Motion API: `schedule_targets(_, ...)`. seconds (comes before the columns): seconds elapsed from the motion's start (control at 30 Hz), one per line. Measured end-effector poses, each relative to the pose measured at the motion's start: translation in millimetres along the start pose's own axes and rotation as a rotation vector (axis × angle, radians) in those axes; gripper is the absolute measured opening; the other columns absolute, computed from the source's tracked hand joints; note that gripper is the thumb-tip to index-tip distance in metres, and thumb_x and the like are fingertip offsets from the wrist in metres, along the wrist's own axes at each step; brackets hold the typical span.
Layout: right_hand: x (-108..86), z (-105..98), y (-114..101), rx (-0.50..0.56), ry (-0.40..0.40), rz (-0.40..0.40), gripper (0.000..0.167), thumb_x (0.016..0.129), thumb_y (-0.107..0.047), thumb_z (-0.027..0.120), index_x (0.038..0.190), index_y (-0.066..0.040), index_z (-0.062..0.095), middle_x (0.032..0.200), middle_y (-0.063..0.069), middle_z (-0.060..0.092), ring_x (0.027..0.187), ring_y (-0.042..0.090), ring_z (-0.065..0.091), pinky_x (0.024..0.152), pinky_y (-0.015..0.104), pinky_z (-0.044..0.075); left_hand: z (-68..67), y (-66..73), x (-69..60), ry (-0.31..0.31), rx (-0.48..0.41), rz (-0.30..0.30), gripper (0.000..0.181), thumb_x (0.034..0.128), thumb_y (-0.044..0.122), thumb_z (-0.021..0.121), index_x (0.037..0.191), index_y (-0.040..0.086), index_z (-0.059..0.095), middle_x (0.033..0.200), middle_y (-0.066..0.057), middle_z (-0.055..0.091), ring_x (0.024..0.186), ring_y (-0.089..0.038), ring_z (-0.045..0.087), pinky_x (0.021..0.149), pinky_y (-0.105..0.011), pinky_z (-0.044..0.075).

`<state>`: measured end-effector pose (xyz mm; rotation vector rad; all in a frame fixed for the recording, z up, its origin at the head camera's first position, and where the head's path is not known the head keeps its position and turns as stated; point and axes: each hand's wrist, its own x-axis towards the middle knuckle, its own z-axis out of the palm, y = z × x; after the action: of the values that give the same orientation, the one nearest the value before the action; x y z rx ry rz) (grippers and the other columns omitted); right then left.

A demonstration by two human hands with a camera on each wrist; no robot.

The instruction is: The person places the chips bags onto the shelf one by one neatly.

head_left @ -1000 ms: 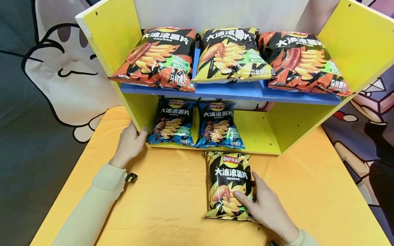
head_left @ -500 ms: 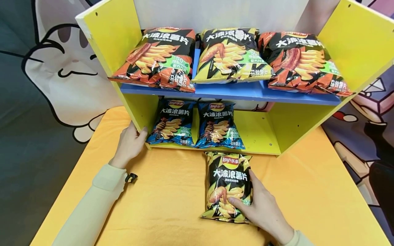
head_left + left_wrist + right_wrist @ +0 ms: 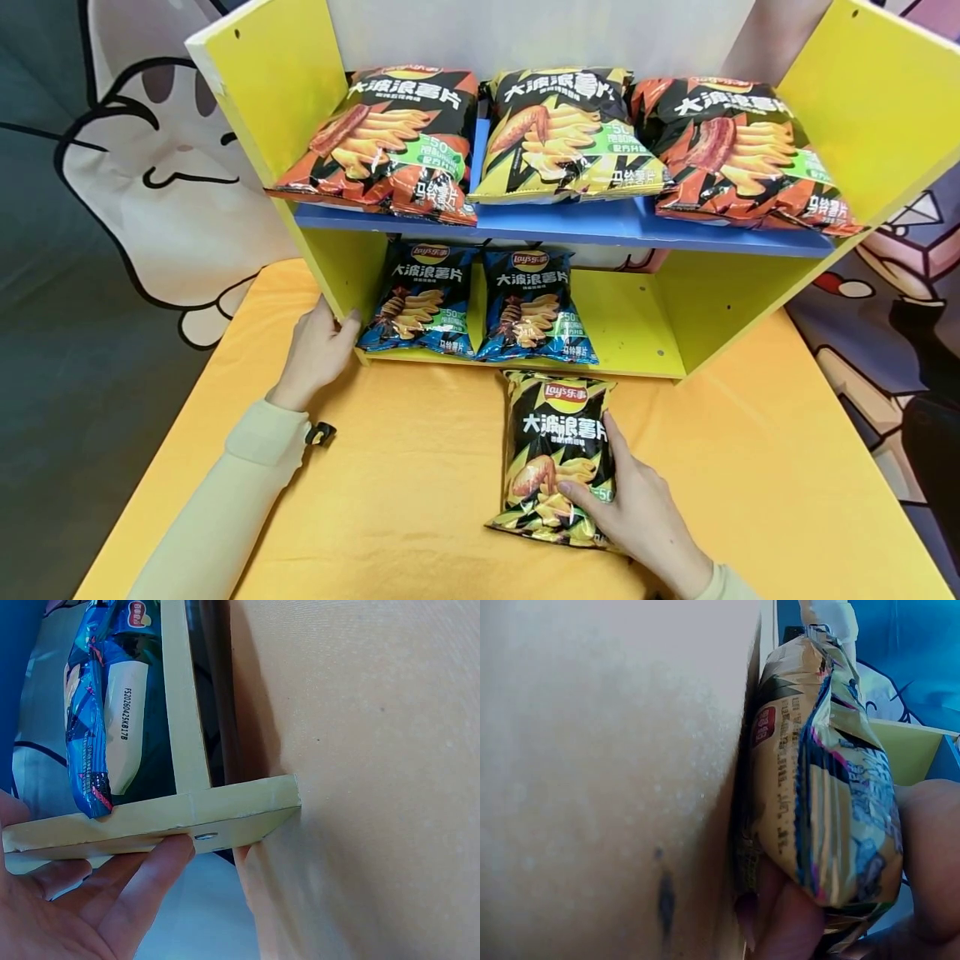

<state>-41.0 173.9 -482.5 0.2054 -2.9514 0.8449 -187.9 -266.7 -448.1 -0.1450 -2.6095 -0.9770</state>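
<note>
In the head view my right hand (image 3: 651, 515) holds a black and yellow bag of potato chips (image 3: 558, 458) by its right side, thumb across the front. The right wrist view shows the bag (image 3: 832, 802) edge-on between thumb and fingers, close to the table. My left hand (image 3: 317, 354) grips the lower left side panel (image 3: 330, 292) of a yellow shelf. In the left wrist view fingers (image 3: 161, 870) press the panel's outer face, and the thumb is partly cut off. Two blue chip bags (image 3: 420, 300) stand side by side on the lower shelf, beside the left hand.
On the blue upper shelf (image 3: 562, 225) lie two red chip bags (image 3: 375, 142) with a yellow one (image 3: 566, 137) between them. Bare lower shelf board (image 3: 622, 321) shows right of the blue bags. An orange cloth (image 3: 420, 467) covers the table.
The right hand has shifted slightly left along the bag, and the bag's lower end has swung a little left. The left hand has stayed at the side panel.
</note>
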Motion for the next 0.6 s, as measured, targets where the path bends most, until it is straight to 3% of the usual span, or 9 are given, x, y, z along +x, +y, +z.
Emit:
schedule_targets(0.23,-4.0,-1,1,-0.012,0.043,-0.021,0.109,0.082,-0.06,0.081,0.164,-0.01,0.029,0.084,0.021,0.074,0.077,0.03,0.074,0.074,0.052,0.058,-0.2,0.4,0.3,-0.004,-0.008,0.011,0.04,0.1065,0.034,0.044,0.134,0.005,0.05,0.102,-0.019,0.068,0.083,-0.035,0.062,0.074,-0.051,0.047)
schedule_targets(0.4,-8.0,-4,1,-0.015,0.035,-0.008,0.107,0.083,-0.059,0.081,0.164,-0.013,0.03,0.068,0.006,0.066,0.069,0.017,0.068,0.072,0.045,0.056,0.4,0.3,0.2,-0.006,-0.006,0.011,0.043,0.1068,0.036,0.044,0.136,0.005,0.05,0.103,-0.019,0.068,0.082,-0.035,0.062,0.073,-0.05,0.047)
schedule_targets(0.47,-10.4,-6,2,-0.012,0.035,-0.011,0.106,0.083,-0.058,0.081,0.164,-0.014,0.03,0.071,0.006,0.067,0.07,0.015,0.068,0.072,0.044,0.056,0.4,0.2,0.2,-0.004,-0.003,0.007,0.043,0.1068,0.036,0.044,0.136,0.006,0.049,0.101,-0.019,0.067,0.081,-0.035,0.061,0.073,-0.049,0.046)
schedule_targets(0.6,-17.2,-9,5,-0.01,0.057,-0.04,0.102,0.084,-0.055,0.082,0.164,-0.014,0.032,0.094,0.018,0.077,0.077,0.021,0.073,0.076,0.048,0.058,0.1,-0.5,0.3,-0.001,-0.003,-0.001,0.044,0.1066,0.037,0.044,0.137,0.006,0.049,0.103,-0.019,0.068,0.082,-0.035,0.062,0.073,-0.05,0.047)
